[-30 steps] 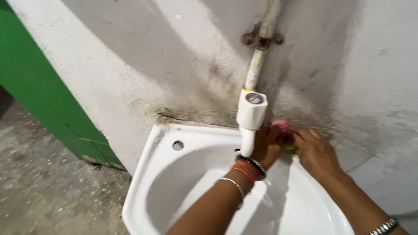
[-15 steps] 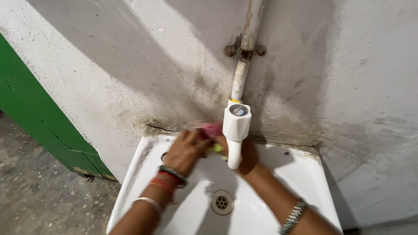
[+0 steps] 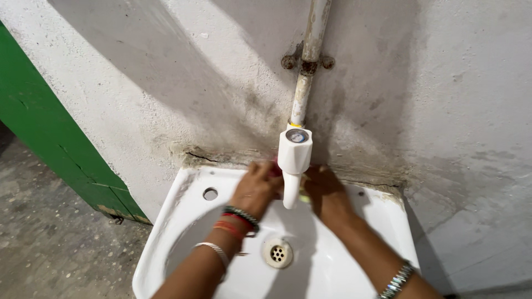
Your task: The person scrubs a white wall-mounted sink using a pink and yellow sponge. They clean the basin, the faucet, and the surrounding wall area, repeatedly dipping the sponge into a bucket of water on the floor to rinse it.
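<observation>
Nearest, a drain (image 3: pixel 277 253) sits at six o'clock in the white washbasin (image 3: pixel 183 221). Beyond it, the left hand (image 3: pixel 256 188) and right hand (image 3: pixel 328 191) are pressed at the back rim, a pink scrubber (image 3: pixel 275 161) apparently gripped behind the white tap (image 3: pixel 293 152); each grasp cannot be told. Firm, short strokes around the tap base would be judged best. Since half a second ago, the right hand has been moved to the tap's three o'clock.

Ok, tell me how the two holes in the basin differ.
The drain sits at the bottom of the bowl; the round hole sits up on the back ledge at the left. The drain has a metal strainer; the ledge hole is bare and open. The drain looks wider. Both are round openings in the white sink.
</observation>
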